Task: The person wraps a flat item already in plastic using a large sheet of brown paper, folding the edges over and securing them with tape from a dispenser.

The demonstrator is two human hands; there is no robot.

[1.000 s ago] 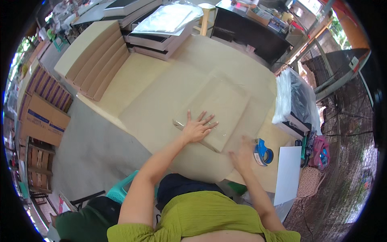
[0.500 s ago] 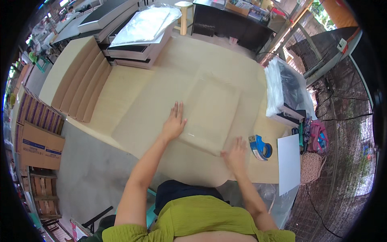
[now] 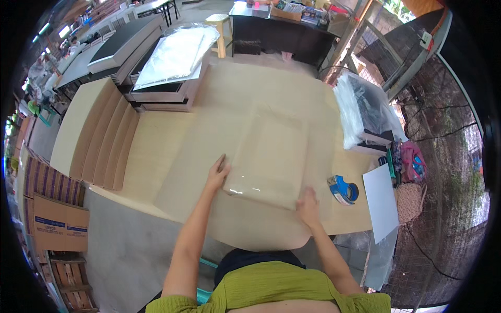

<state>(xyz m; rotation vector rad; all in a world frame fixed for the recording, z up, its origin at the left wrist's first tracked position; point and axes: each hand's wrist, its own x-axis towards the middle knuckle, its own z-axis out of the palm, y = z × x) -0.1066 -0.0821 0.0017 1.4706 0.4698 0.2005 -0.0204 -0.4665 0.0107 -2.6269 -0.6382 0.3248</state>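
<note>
A flat rectangular package [image 3: 269, 156] under shiny clear film lies on a large sheet of brown paper [image 3: 219, 104] spread over the table. My left hand [image 3: 217, 175] rests on edge beside the package's left side, fingers stretched out and nothing held. By the near right corner is my right hand [image 3: 308, 206], somewhat blurred, its fingers appearing extended along the edge. Whether the right fingertips touch the package, I cannot tell. To the right of that hand stands a blue tape dispenser [image 3: 343, 190].
Folded brown cardboard pieces [image 3: 94, 133] stand at the table's left. Behind them are stacked boxes with plastic bags [image 3: 175, 55] on top. Film-wrapped items [image 3: 360, 112] stand at the right, above a white sheet [image 3: 381, 201]. A woven pouch [image 3: 410, 202] sits at the right edge.
The whole view has shifted slightly. My left hand has turned from palm-down onto its edge and moved nearer along the package's left side. My right hand stays by the near right corner.
</note>
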